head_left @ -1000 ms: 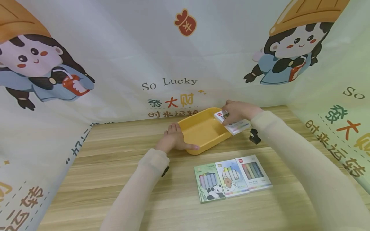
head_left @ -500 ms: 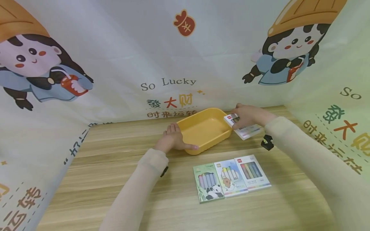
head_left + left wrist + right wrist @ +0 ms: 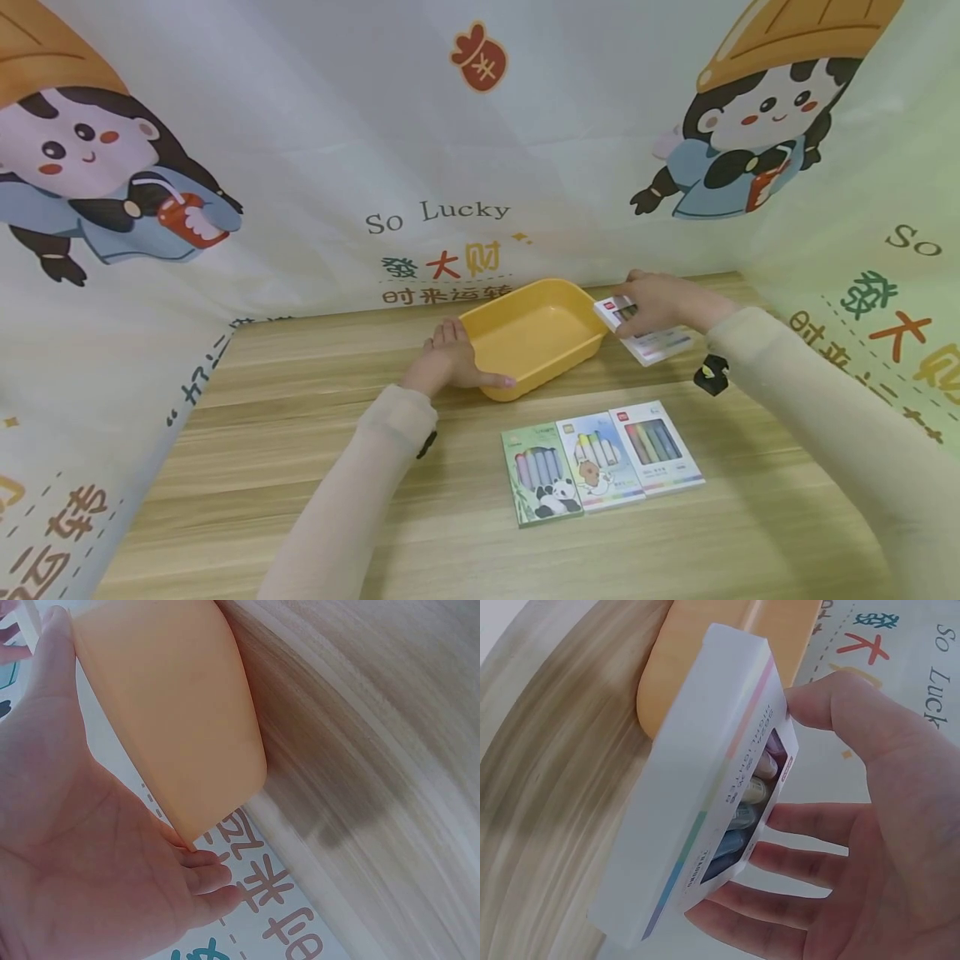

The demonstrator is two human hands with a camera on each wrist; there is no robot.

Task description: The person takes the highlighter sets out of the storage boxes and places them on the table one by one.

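Observation:
A yellow plastic basket (image 3: 540,333) stands at the back of the wooden table. My left hand (image 3: 448,358) rests against its left end, thumb along the near side and fingers fairly straight on the rim. To the right of the basket, my right hand (image 3: 660,302) grips a white box of highlighters (image 3: 660,345) by its edges. The right wrist view shows this highlighter box (image 3: 682,795) tilted, its window facing the palm and its printed side lettered. Thumb and fingertips touch opposite edges.
Nearer the front lie three flat marker boxes side by side: a green panda box (image 3: 543,475), a light blue box (image 3: 600,461) and a white box (image 3: 657,447). A printed cloth (image 3: 315,167) hangs behind the table and along both sides.
My right hand has moved right, carrying the highlighter box from over the basket's right end to beside it. The left hand and the three boxes stay put.

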